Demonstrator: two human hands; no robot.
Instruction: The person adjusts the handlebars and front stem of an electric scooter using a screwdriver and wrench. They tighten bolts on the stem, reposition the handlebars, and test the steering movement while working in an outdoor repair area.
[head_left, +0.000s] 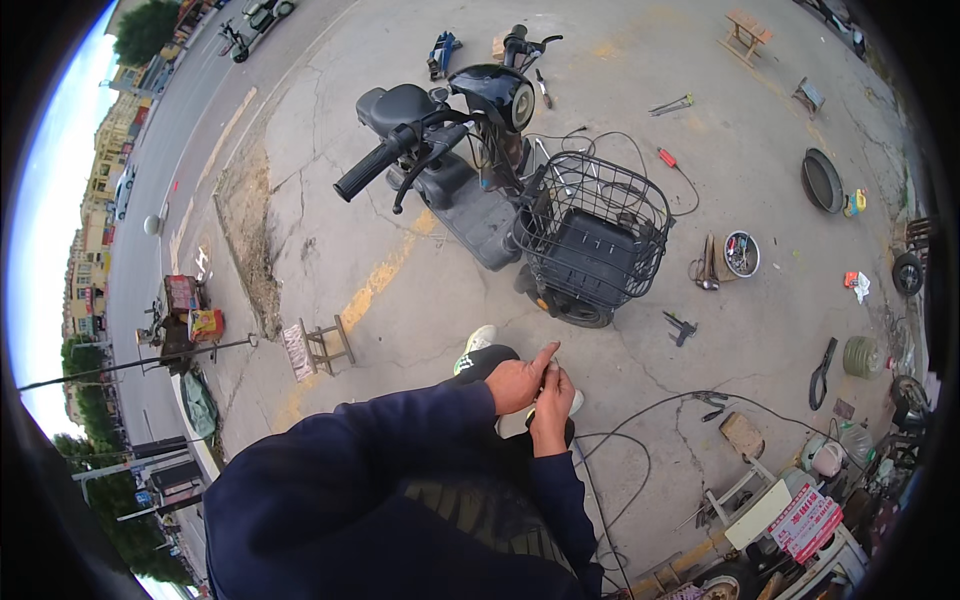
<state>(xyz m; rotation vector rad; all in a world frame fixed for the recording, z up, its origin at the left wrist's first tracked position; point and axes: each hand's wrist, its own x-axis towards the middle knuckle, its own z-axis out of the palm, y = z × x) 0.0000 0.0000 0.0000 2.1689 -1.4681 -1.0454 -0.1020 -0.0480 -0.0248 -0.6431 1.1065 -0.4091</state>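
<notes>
My left hand (515, 382) and my right hand (550, 418) meet low in front of my body, fingers closed and touching; whatever is between them is too small or hidden to make out. Just beyond them stands a black electric scooter (470, 220) with a wire front basket (645, 255) holding a black tray-like piece. A white shoe (475, 345) shows beside my left hand. On the ground past the basket's lower right lies a small dark tool (680, 330).
A small folding stool (330, 345) stands left. Rightward lie hammers (707, 262), a bowl of parts (741, 257), a black pan (820, 183) and a red-handled tool (668, 159). Cables (640, 445) snake near my feet toward clutter and a chair at lower right. A road (175, 120) runs along the left.
</notes>
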